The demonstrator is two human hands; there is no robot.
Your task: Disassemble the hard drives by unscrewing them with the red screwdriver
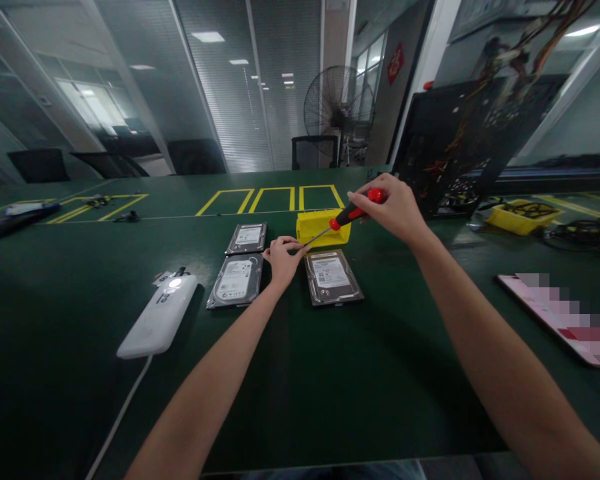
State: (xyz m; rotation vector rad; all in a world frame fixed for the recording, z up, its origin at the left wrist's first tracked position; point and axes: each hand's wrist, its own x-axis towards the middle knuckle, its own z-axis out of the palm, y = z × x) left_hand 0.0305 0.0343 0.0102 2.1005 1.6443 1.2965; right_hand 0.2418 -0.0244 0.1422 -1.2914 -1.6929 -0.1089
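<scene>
1. Glass partitions (240,100) back the green tabletop (370,393); my right grip (393,203) is curled round a screwdriver (350,213).
2. Left grip (283,261) sits at its tip; pinching something? I can't tell. A slip could jab those fingers or scratch the hard drive (331,272), just nearer and rightward.
3. Yellow box (310,227) crowds beyond; open tabletop lies nearer than both grips.

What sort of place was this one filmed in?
Probably an electronics workshop in an office-like room: hard drives and a screwdriver are out on a green workbench, what looks like a computer chassis stands at right, and glass partitions rise behind.
</scene>
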